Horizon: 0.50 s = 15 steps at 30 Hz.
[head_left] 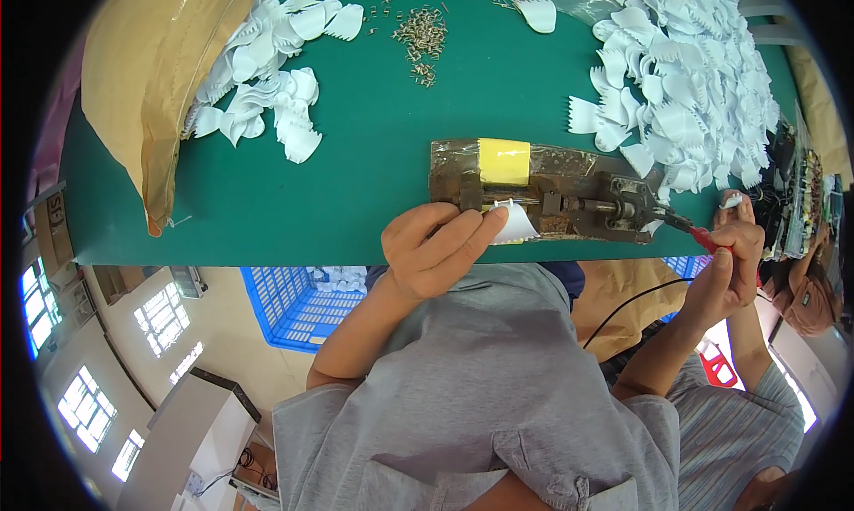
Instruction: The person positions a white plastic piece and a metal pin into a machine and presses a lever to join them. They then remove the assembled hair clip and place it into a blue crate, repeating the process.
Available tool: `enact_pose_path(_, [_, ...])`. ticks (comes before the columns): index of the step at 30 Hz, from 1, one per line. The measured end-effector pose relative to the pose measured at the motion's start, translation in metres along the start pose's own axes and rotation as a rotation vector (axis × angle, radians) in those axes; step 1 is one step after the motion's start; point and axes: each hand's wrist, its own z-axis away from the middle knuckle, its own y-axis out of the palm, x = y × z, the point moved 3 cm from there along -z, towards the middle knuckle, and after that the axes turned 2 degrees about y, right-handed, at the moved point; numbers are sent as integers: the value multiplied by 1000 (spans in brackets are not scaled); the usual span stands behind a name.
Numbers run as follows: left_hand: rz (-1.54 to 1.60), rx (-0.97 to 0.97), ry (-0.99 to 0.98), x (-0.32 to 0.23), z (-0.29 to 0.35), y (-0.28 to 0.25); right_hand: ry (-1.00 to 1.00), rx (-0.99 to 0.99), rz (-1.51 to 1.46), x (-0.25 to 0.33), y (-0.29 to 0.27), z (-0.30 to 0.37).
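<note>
My L hand (440,251) holds curved white plastic pc. (518,226) at near side of brown metal clamp fixture (578,163); my R hand (725,275) grips slim red handle (701,238), fixture's R end.

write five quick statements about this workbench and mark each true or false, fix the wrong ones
1. The left hand has its fingers on a white piece. True.
2. The right hand is on a black handle. False: it grips a red handle.
3. The small metal pieces are under the metal tool. False: they lie loose on the green table.
4. A yellow patch is on the metal tool. True.
5. The left pile of white pieces is larger than the right pile. False: the right pile is larger.
</note>
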Motion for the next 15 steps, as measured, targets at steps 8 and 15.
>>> enact_pose_path(8, [-1,-12,4,1,1,0,-29,169,-136,-9,6,-9])
enact_pose_path(15, [28,-6,-20,1,0,0,-24,187,-120,-6,6,-10])
